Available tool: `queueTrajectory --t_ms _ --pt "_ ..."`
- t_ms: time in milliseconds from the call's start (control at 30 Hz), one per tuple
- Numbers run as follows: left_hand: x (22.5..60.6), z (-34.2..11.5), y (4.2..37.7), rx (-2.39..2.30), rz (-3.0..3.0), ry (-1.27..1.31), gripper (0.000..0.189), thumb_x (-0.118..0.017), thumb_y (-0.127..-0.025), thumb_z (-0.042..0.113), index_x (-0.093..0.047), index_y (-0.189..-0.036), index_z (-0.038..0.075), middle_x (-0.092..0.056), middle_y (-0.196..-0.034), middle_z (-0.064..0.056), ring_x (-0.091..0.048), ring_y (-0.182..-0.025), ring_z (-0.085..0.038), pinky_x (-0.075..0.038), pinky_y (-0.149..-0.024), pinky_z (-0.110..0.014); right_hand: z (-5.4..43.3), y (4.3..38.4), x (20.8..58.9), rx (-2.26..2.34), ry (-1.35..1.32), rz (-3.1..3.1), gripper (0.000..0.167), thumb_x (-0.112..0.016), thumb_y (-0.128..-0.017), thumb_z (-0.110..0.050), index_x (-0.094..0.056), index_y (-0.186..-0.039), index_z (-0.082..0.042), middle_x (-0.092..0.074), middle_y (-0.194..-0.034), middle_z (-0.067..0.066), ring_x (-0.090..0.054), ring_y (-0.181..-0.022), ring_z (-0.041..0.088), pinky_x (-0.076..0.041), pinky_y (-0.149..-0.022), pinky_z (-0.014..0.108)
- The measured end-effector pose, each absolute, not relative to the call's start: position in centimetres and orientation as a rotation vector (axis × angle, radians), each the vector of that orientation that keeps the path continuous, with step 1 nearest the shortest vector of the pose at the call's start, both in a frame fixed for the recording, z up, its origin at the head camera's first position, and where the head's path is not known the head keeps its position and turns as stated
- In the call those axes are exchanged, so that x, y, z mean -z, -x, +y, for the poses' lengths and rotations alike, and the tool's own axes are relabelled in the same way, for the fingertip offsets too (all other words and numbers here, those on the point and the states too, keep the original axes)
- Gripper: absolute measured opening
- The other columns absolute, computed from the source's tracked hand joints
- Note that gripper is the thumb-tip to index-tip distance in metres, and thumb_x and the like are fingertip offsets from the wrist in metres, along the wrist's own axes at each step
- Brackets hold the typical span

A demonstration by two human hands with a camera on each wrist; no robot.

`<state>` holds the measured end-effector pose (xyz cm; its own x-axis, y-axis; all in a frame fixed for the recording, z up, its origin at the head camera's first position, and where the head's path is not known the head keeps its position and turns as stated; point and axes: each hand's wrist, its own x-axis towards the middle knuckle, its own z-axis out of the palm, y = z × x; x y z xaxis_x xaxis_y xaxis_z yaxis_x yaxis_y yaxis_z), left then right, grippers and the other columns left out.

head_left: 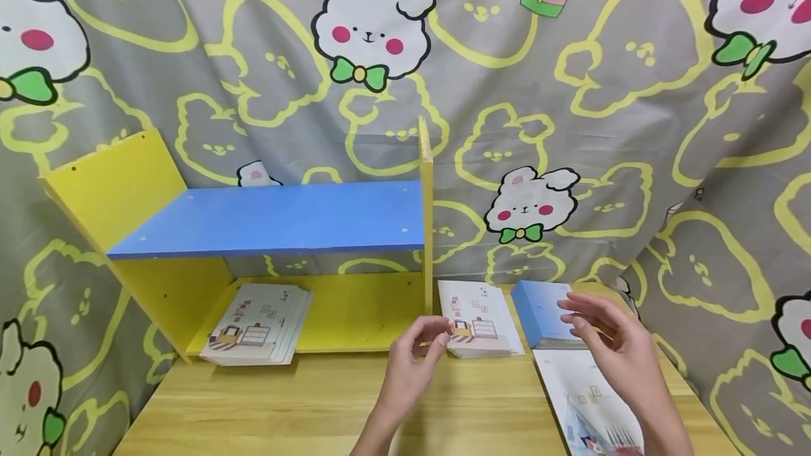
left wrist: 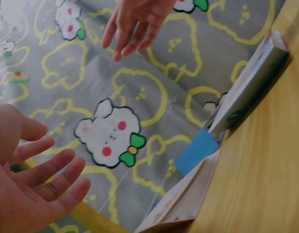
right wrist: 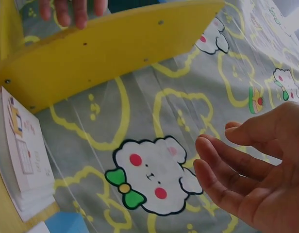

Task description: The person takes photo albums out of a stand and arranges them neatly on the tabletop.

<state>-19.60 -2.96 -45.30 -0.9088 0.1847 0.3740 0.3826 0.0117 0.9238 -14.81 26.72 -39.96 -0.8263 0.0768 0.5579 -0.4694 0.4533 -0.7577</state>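
Observation:
My left hand (head_left: 413, 361) is raised over the table, its fingers loosely bent with nothing between them. It is nearest to a stack of white illustrated booklets (head_left: 484, 308) just outside the shelf. Higher to the right, my right hand (head_left: 619, 343) hovers with relaxed fingers, also holding nothing. Behind and below it lie a stack of blue booklets (head_left: 538, 312) and a white booklet (head_left: 579, 396) with a tent picture, partly hidden by the hand and forearm. In both wrist views, the left hand (left wrist: 35, 174) and right hand (right wrist: 251, 174) appear bare and apart from the booklets.
A yellow shelf unit (head_left: 427, 231) with a blue middle board (head_left: 279, 220) stands on the wooden table (head_left: 272, 407). Another stack of white booklets (head_left: 256, 322) sits at the left of its bottom board, jutting over the front edge. A rabbit-patterned curtain (head_left: 507, 132) hangs behind.

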Motion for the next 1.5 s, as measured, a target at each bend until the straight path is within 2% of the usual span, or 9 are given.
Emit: queueTrajectory --t_ms 167,367,467,600,733,867,1067,1400,1500 --pt "44.7 -3.9 19.7 2.013 -2.122 0.577 0.018 -0.066 -0.101 0.012 -0.069 -0.119 0.01 -0.07 -0.116 -0.005 -0.068 -0.107 -0.028 -0.059 -0.088 -0.032 25.8 15.0 39.9 -1.39 -0.318 -2.172 0.038 -0.063 -0.098 0.008 -0.063 -0.135 -0.001 -0.072 -0.117 0.014 -0.072 -0.1 0.011 -0.058 -0.081 0.02" --pt "44.6 -4.6 19.9 2.001 -2.112 0.57 0.02 -0.067 -0.101 0.014 -0.069 -0.12 0.011 -0.07 -0.116 -0.002 -0.066 -0.108 -0.037 -0.059 -0.088 -0.031 24.8 15.1 40.0 -1.439 -0.32 -2.156 0.035 -0.062 -0.099 0.006 -0.063 -0.133 -0.001 -0.072 -0.117 0.017 -0.072 -0.1 0.012 -0.059 -0.081 0.021" --pt "44.7 -4.9 20.0 1.99 -2.114 0.572 0.021 -0.066 -0.101 0.016 -0.068 -0.122 0.011 -0.069 -0.117 -0.002 -0.066 -0.109 -0.034 -0.058 -0.089 -0.031 24.4 15.3 40.1 -1.481 -0.317 -2.147 0.033 -0.062 -0.1 0.004 -0.064 -0.133 -0.001 -0.071 -0.117 0.018 -0.072 -0.101 0.013 -0.06 -0.082 0.023" --pt "44.8 -5.2 20.1 1.977 -2.114 0.576 0.022 -0.066 -0.102 0.015 -0.068 -0.122 0.008 -0.069 -0.12 -0.011 -0.066 -0.109 -0.031 -0.058 -0.091 -0.033 23.8 15.6 40.2 -1.532 -0.315 -2.144 0.032 -0.062 -0.101 0.001 -0.063 -0.133 -0.002 -0.07 -0.119 0.02 -0.072 -0.102 0.015 -0.06 -0.084 0.025" --pt "44.6 -5.8 20.3 1.956 -2.077 0.57 0.021 -0.065 -0.102 0.013 -0.068 -0.122 0.005 -0.068 -0.121 -0.017 -0.065 -0.11 -0.036 -0.058 -0.093 -0.035 23.1 16.0 40.3 -1.57 -0.306 -2.136 0.03 -0.062 -0.102 -0.004 -0.064 -0.132 -0.004 -0.07 -0.119 0.02 -0.071 -0.103 0.014 -0.059 -0.085 0.025" --pt "44.3 -6.6 20.2 1.929 -2.052 0.554 0.02 -0.065 -0.102 0.011 -0.069 -0.121 0.006 -0.069 -0.121 -0.012 -0.065 -0.111 -0.037 -0.058 -0.094 -0.035 22.4 16.5 40.2 -1.576 -0.297 -2.107 0.026 -0.062 -0.102 -0.004 -0.066 -0.128 -0.003 -0.071 -0.117 0.018 -0.072 -0.101 0.014 -0.059 -0.083 0.024" --pt "44.3 -8.0 20.2 1.879 -2.066 0.549 0.02 -0.066 -0.101 0.011 -0.069 -0.12 0.007 -0.069 -0.119 -0.002 -0.066 -0.108 -0.028 -0.058 -0.093 -0.033 21.4 16.8 40.2 -1.589 -0.296 -2.071 0.025 -0.062 -0.102 -0.003 -0.066 -0.126 -0.001 -0.072 -0.116 0.018 -0.072 -0.1 0.015 -0.059 -0.083 0.023" --pt "44.1 -10.5 20.1 1.823 -2.059 0.569 0.021 -0.064 -0.103 0.01 -0.068 -0.122 0.003 -0.069 -0.12 -0.003 -0.065 -0.111 -0.03 -0.057 -0.094 -0.029 19.5 17.4 40.2 -1.673 -0.277 -2.018 0.024 -0.062 -0.101 0.001 -0.066 -0.124 0.001 -0.073 -0.113 0.017 -0.072 -0.099 0.019 -0.06 -0.084 0.028" --pt "43.8 -11.3 20.1 1.787 -2.066 0.57 0.02 -0.064 -0.103 0.01 -0.068 -0.122 0.004 -0.069 -0.12 -0.003 -0.066 -0.111 -0.026 -0.056 -0.094 -0.027 18.9 17.5 40.4 -1.692 -0.275 -2.013 0.024 -0.062 -0.101 0.002 -0.067 -0.124 0.001 -0.073 -0.113 0.017 -0.072 -0.099 0.021 -0.06 -0.084 0.027"
